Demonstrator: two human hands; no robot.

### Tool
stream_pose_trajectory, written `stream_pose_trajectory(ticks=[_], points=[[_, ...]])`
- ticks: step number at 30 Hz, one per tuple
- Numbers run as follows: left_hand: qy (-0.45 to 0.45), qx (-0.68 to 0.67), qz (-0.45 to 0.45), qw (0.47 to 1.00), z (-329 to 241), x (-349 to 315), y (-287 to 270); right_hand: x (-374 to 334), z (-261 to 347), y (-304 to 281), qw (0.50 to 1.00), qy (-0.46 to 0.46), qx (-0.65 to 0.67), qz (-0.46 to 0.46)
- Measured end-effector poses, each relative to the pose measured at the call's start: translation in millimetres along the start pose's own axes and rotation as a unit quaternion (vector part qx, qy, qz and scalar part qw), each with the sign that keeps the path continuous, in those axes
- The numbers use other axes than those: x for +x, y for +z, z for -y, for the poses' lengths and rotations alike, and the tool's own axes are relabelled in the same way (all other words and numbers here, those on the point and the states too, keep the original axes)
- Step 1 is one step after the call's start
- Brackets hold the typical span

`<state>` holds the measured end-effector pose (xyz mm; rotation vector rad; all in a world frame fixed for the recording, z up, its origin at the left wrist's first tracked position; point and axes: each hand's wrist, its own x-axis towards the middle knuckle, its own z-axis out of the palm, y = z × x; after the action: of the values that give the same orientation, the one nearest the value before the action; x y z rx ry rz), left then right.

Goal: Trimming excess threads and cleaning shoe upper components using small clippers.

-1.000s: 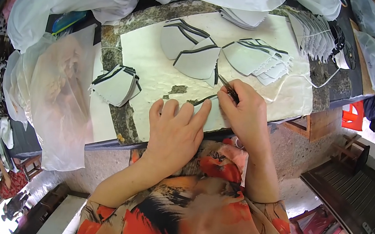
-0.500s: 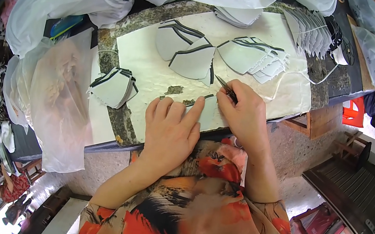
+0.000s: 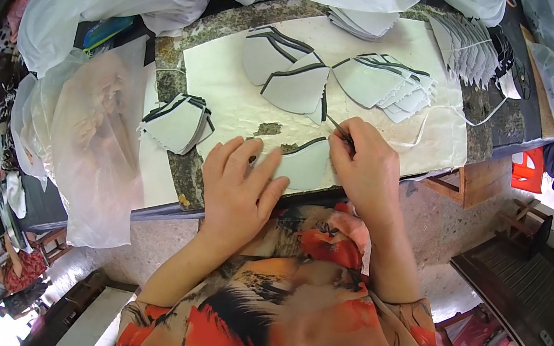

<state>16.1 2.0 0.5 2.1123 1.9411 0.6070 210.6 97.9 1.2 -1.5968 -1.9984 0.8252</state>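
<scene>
Your grey panel (image 3: 305, 165) lies flat on the white sheet (image 3: 428, 152) that covers part of the worktop (image 3: 191, 179), its dark edging (image 3: 305, 146) on the far side. Your left hand (image 3: 237, 180) is just left of the panel, fingers spread and the grip loose, holding nothing; whether a fingertip touches the panel, you cannot tell from here. Your right hand (image 3: 369, 163) is at the panel's right end, its grip pinched around a slim dark tool (image 3: 340, 134) whose point reaches beyond the panel. That hand covers the panel's right tip, so contact there cannot be told either.

Beyond the panel lie overlapping panels (image 3: 294, 92), and beyond it to the right a fan of panels (image 3: 367, 88); a small stack (image 3: 174, 127) sits well to its left.

Watch a few risks. With no clear hold from your left hand, the panel could skid or turn if the tool drags on it. Its near side is close to the worktop's front edge, so a pull toward you could tip it over. The tool's point is near the overlapping panels, and a careless swing could scratch or scatter them. The torn patch (image 3: 269, 129) beyond the panel's left end might snag a corner pushed that way.
</scene>
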Motion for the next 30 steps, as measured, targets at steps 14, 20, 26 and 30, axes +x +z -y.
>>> stream_pose_trajectory(ticks=[14,20,26,30], points=[[0.09,0.027,0.026,0.995,-14.3,22.5,13.4,-0.9,-5.5,2.5,1.0,-0.021,0.011,-0.016],[0.083,0.019,0.031,0.996,-17.2,27.7,22.3,1.0,-7.6,3.5,1.0,-0.01,0.013,-0.018],[0.06,0.003,0.029,0.998,-15.6,17.3,17.1,-1.0,-10.2,-0.2,1.0,-0.014,0.021,-0.011],[0.035,0.039,0.019,0.998,-12.7,-5.4,18.8,-8.6,-6.8,-8.8,0.997,-0.031,0.064,0.019]])
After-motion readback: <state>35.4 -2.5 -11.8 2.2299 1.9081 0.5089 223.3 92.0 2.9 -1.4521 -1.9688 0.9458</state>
